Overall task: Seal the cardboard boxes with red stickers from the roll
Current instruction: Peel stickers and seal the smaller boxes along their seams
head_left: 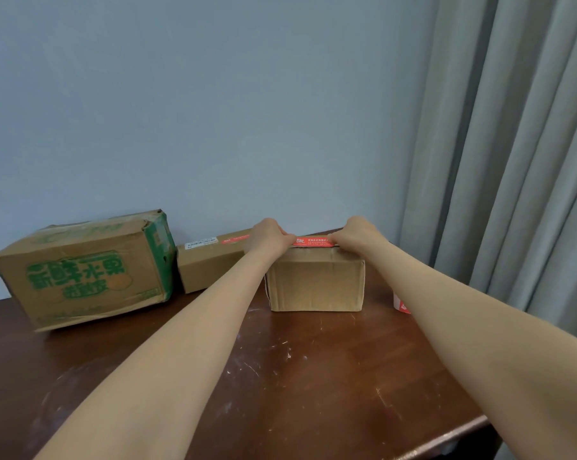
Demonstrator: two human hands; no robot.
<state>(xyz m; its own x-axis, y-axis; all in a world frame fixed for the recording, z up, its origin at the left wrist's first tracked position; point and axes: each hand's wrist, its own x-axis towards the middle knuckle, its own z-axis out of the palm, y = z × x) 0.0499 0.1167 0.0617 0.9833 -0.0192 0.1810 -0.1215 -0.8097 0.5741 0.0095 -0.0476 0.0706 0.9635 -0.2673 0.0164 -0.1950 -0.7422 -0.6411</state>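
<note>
While the red sticker (313,241) is stretched flat across the top of the small box (315,280), each end is pinched in curled fingers: the left hand (268,235) has the left end, the right hand (356,234) the right end. Held taut like this, the strip looks meant to go down straight over the seam between the flaps, without wrinkles. Whether it already touches the cardboard cannot be told from this angle. The small box stands on the table (280,376), square to the person, so both arms reach it evenly. Just right of it, half hidden behind the right forearm, the roll (400,302) is within reach for the next piece. Behind and to the left lies a longer box (210,267) whose top already carries a red strip (235,240), so it seems sealed. Farther left, the big box with green print (81,270) shows no red sticker and probably comes later.
</note>
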